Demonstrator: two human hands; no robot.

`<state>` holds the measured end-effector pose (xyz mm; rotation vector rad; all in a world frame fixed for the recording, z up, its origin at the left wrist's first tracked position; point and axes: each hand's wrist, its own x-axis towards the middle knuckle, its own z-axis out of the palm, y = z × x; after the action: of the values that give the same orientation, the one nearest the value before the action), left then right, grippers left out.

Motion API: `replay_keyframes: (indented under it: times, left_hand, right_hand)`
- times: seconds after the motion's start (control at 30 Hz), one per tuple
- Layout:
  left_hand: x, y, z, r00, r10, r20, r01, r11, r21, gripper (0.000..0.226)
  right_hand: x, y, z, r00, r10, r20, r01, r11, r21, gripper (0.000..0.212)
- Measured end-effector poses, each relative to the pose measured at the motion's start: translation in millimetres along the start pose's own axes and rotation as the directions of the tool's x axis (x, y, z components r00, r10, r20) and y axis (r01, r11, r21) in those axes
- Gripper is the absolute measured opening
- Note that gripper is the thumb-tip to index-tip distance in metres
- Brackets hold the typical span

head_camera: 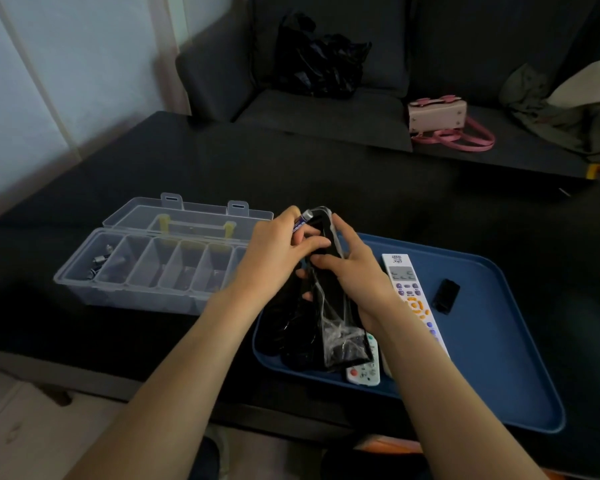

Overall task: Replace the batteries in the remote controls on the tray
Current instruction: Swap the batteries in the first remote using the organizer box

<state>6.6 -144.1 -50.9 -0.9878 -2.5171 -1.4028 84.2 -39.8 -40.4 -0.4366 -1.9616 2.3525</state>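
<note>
I have both hands up over the near-left part of the blue tray (492, 344), which sits on the dark surface (187, 168). My left hand (274, 247) has its fingers curled around a small blue-and-silver battery (301, 221), pinching it near the top end of the black remote (329, 271) that I hold upright above the tray. My right hand (357, 271) grips that remote from the right side, thumb across its face, fingers wrapped behind it. The remote sits in a clear plastic sleeve (336, 327) whose loose lower end hangs down crumpled toward the tray. Under my hands, more black remotes (284, 327) lie on the tray's left end, partly hidden. A long white remote (411, 296) with purple and orange buttons lies on the tray just right of my right wrist, and a smaller white remote (364, 370) pokes out at the near edge. A small black cover piece (446, 295) lies apart, further right on the tray. To the left of the tray a clear compartment box (146, 271) stands open, lid folded back, with a few batteries (99, 263) in its leftmost compartment. Behind the surface is a dark sofa (326, 109) bearing a black bag (319, 57) and a pink handbag (440, 116).
</note>
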Motion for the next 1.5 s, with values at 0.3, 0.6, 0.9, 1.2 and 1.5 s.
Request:
replay_keyframes:
  times: [0.3,0.6,0.9,1.2,1.5]
  left_hand:
    - [-1.7,-4.3,-4.8,0.995,0.017,0.100,-0.015,1.000,-0.018,0.030]
    - [-2.2,-7.4,0.4,0.993,-0.007,0.120,0.009,1.000,-0.016,0.024]
    - [-1.1,-8.5,7.1,1.000,-0.027,-0.014,0.029,0.987,0.157,0.025]
    - [-2.3,-7.5,10.2,0.999,0.041,-0.007,-0.040,0.993,0.111,0.025]
    - [-0.9,-10.0,17.0,0.993,-0.054,-0.105,0.050,0.998,-0.036,0.027]
  right_hand:
    - [2.8,4.0,-2.8,0.991,-0.117,-0.067,0.108,0.986,-0.125,0.056]
    - [7.6,8.3,-4.5,0.988,-0.081,-0.134,0.060,0.986,-0.155,0.073]
    - [12.5,14.5,0.5,0.986,-0.052,-0.159,0.045,0.998,-0.050,0.048]
    - [12.9,13.1,-6.3,0.974,-0.123,-0.192,0.122,0.992,-0.018,0.033]
    - [16.3,19.5,-5.7,0.983,-0.068,-0.172,0.059,0.997,-0.052,0.047]
